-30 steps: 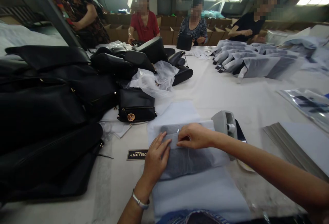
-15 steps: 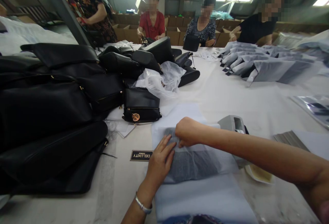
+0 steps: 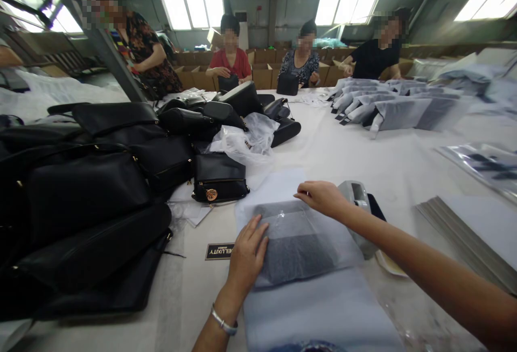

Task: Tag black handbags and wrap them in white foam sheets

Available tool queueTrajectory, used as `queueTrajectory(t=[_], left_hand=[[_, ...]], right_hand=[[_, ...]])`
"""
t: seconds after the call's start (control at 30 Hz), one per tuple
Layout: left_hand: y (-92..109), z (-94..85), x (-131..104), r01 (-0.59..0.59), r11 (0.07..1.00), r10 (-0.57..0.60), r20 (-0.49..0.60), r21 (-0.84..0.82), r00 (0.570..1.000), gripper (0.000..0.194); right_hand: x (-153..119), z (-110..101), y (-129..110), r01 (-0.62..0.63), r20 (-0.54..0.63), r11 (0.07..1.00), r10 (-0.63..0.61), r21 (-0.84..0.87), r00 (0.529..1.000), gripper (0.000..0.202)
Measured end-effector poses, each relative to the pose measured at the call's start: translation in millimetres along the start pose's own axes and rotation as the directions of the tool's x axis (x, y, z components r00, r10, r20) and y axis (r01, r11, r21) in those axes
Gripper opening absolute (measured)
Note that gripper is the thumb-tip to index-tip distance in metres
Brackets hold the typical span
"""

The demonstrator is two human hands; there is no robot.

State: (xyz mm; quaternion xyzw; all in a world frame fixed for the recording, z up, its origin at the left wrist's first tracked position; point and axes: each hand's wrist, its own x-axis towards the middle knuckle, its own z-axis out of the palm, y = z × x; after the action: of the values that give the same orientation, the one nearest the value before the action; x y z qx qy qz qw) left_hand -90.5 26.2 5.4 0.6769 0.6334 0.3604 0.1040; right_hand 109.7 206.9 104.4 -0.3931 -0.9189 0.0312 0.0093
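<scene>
A dark, flat item wrapped in thin translucent white paper point(image 3: 301, 249) lies in front of me on white sheets. My left hand point(image 3: 248, 252) rests flat on the left side of this wrapped item, fingers stretched out. Above the item's upper edge is my right hand point(image 3: 319, 195), with thumb and fingers pinched together; whatever they may hold is too small to make out. Just beyond my right wrist stands a grey tape dispenser point(image 3: 357, 193). A small shiny spot shows on the wrapping near its top. Partly behind my left hand lies a black DELUXITY card point(image 3: 219, 251).
Black handbags point(image 3: 89, 185) are heaped along the left, one small black bag point(image 3: 220, 179) nearest the sheets. Wrapped bags point(image 3: 404, 109) stand in a row at the back right. A stack of grey boards point(image 3: 456, 239) lies at right. Several co-workers stand or sit across the table.
My right hand has lifted off the wrapping and moved right, toward the tape dispenser. My left hand stays on the wrapped item. The view has tilted upward slightly.
</scene>
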Motion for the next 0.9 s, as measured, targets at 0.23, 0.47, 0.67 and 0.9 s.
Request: queueTrajectory(t=[0.23, 0.47, 0.67, 0.9], left_hand=[[29, 17.6, 16, -0.028, 0.970, 0.010, 0.075, 0.243, 0.997, 0.055], [17, 5.7, 22, 0.102, 0.995, -0.101, 0.043, -0.019, 0.994, 0.048], [9, -22.8, 11, 0.232, 0.963, -0.256, -0.194, -0.139, 0.947, 0.049], [4, -6.6, 17, 0.373, 0.863, -0.410, -0.043, -0.341, 0.911, 0.053]], right_hand=[[-140, 61, -31, 0.278, -0.176, 0.937, -0.244, 0.210, 0.954, 0.064], [-145, 100, -46, 0.239, -0.243, 0.967, -0.211, 0.091, 0.947, 0.083], [-100, 33, -15, 0.294, -0.278, 0.943, -0.244, 0.154, 0.929, 0.064], [-41, 11, 20, 0.299, -0.195, 0.924, -0.256, 0.240, 0.947, 0.068]])
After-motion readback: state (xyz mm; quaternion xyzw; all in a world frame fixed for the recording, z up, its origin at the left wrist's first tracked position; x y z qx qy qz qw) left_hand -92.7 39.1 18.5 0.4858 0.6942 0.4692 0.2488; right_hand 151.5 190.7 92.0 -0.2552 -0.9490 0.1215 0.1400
